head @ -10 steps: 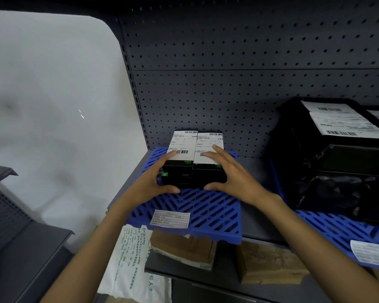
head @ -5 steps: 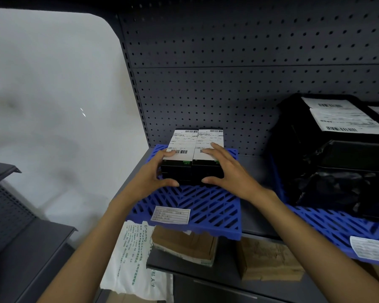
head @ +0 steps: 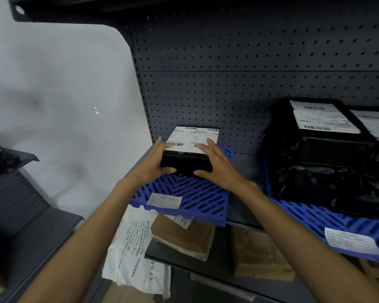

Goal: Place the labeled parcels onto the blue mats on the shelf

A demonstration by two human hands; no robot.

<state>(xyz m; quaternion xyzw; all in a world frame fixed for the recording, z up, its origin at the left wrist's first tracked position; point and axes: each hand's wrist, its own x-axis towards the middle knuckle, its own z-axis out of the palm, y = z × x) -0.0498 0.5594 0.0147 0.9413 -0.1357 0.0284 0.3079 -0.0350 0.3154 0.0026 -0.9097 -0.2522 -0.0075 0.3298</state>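
Two small black parcels (head: pixel 187 161) with white barcode labels stand side by side on the left blue mat (head: pixel 190 197), near the pegboard back wall. My left hand (head: pixel 153 165) clasps the left parcel's side and front, fingers over its label. My right hand (head: pixel 216 165) clasps the right parcel the same way. A second blue mat (head: pixel 311 217) lies to the right and carries large black bagged parcels (head: pixel 328 158) with white labels.
The grey pegboard (head: pixel 239 84) closes the shelf's back. On the lower shelf sit brown cardboard parcels (head: pixel 258 256) and a white printed bag (head: pixel 131 248). A white wall is at the left, with another dark shelf unit (head: pixel 15 215) below it.
Both hands have pushed the two parcels a little farther back on the left mat, toward the pegboard. The hold on them is the same.
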